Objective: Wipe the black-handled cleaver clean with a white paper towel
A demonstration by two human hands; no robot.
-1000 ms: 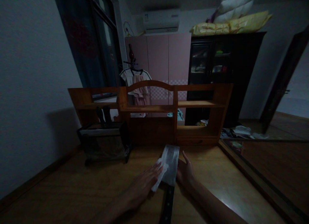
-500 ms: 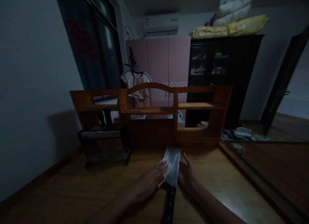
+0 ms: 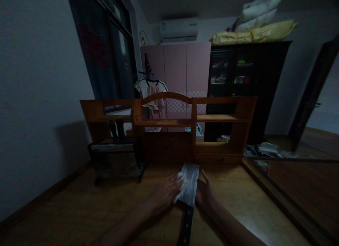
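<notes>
A cleaver (image 3: pixel 189 186) is in front of me, its broad grey blade pointing away and its black riveted handle (image 3: pixel 186 225) running toward me. White streaks cover the blade. My left hand (image 3: pixel 166 191) presses a crumpled white tissue (image 3: pixel 180 190) against the blade's left side, fingers together over it. At the right edge is my right hand (image 3: pixel 205 192), its thumb raised and its other fingers partly hidden behind the blade, which it supports. Neither hand is on the handle.
A dark knife block (image 3: pixel 116 161) with black handles sticking up stands left on the wooden tabletop (image 3: pixel 66 210). Behind is a wooden shelf unit (image 3: pixel 165 122). A raised wooden edge (image 3: pixel 275 200) runs along the right. Farther back are a pink wardrobe (image 3: pixel 174 67) and a black cabinet (image 3: pixel 267 80).
My left hand and the tissue have shifted very slightly on the blade. The whole view has moved a little; the right hand keeps its place at the cleaver.
</notes>
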